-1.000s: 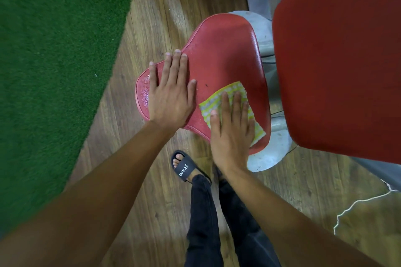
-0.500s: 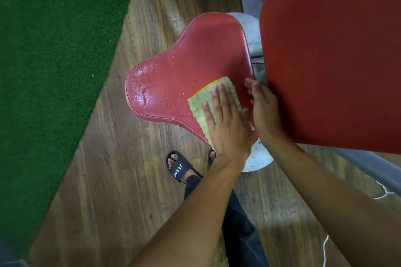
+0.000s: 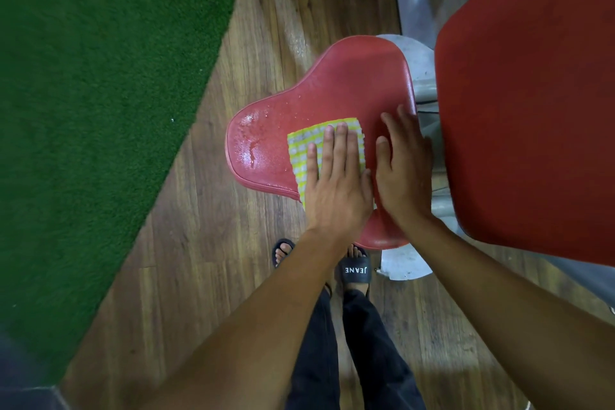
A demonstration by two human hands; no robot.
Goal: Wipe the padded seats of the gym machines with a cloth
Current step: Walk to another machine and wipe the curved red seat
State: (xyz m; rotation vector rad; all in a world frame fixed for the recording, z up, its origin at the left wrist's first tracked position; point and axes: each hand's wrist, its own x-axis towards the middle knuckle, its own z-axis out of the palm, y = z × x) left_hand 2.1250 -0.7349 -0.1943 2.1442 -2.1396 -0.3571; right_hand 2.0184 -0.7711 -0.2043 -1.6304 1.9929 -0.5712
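Red padded seat (image 3: 349,86) fills my head view, its left lobe beaded with droplets. I see the left hand (image 3: 336,183) lying flat, fingers straight and together, pressing the yellow checked cloth (image 3: 303,146) onto the seat's near middle. Just beside it, the right hand (image 3: 404,170) rests flat on bare vinyl by the seat's right edge, fingers loosely spread, holding nothing. A larger red pad (image 3: 532,110) stands to the right, and green turf (image 3: 100,76) lies to the left beside wood flooring (image 3: 199,276).

Black trousers (image 3: 376,359) and black open-toed slide sandals (image 3: 356,271) at 6 o'clock; one strap reads "JEANE" in white capitals.
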